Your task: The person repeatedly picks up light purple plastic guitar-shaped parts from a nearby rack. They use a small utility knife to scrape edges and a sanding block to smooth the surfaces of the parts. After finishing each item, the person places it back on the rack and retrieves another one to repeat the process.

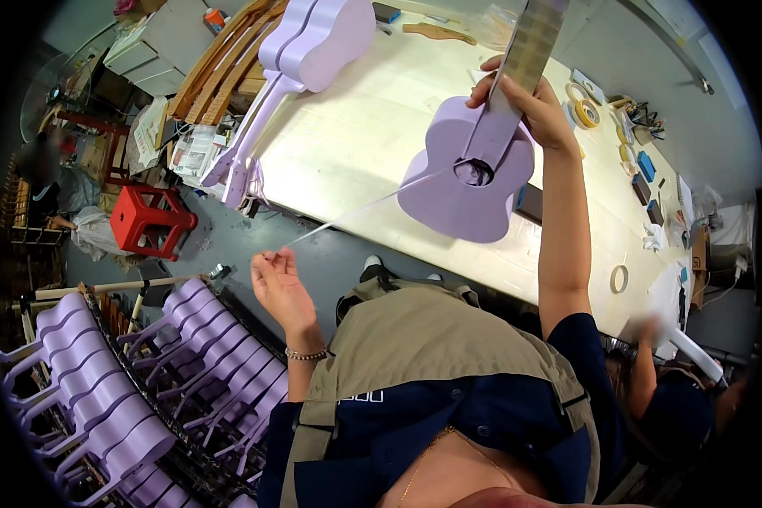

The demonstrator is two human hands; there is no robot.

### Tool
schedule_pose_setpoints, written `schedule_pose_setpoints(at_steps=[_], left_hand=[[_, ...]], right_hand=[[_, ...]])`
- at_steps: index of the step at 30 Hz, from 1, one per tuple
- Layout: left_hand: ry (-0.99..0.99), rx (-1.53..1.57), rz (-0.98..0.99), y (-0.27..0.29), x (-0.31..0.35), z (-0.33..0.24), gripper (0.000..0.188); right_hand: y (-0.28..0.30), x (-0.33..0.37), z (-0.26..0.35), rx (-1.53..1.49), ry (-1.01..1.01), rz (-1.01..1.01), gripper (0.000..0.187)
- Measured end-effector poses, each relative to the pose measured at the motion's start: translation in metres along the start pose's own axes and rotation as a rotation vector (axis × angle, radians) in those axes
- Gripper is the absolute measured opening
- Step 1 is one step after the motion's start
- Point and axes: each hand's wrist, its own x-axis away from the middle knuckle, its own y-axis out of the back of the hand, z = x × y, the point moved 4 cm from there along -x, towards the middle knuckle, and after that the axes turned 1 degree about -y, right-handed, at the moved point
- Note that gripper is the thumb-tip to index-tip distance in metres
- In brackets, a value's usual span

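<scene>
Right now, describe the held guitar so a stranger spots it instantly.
Find the cream table. There, the right hand holds a lilac guitar by its neck. Only this guitar has a pale strip leading from its soundhole to the left hand.

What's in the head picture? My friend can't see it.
A person's right hand grips a purple guitar by its neck while the left hand holds a thin strip running to the sound hole. More purple guitars line the lower left.

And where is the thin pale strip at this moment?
In the head view, left of centre, the thin pale strip stretches from the left hand to the sound hole of the lilac guitar held in the right hand.
</scene>
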Motion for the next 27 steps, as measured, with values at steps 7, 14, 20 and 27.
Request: schedule_pose_setpoints(at_steps=[7, 14, 20, 27], left_hand=[[-0.241, -0.135, 0.065, -0.008, -0.068, -0.041, 0.017], [-0.42, 0.033, 0.047, 0.031, -0.15, -0.139, 0.019], [-0.476, 0.334, 0.098, 0.188, -0.234, -0.393, 0.027], [-1.176, -1.377, -0.455, 0.162, -0.135, -0.421, 0.013]], right_hand=[[-0.025, 0.007, 0.002, -0.087, 0.049, 0.503, 0.079], [0.013, 0.02, -0.009, -0.189, 0.044, 0.409, 0.084], [-0.001, 0.006, -0.018, -0.396, 0.065, 0.633, 0.071], [0.041, 0.027, -0.042, -0.333, 0.058, 0.462, 0.076]])
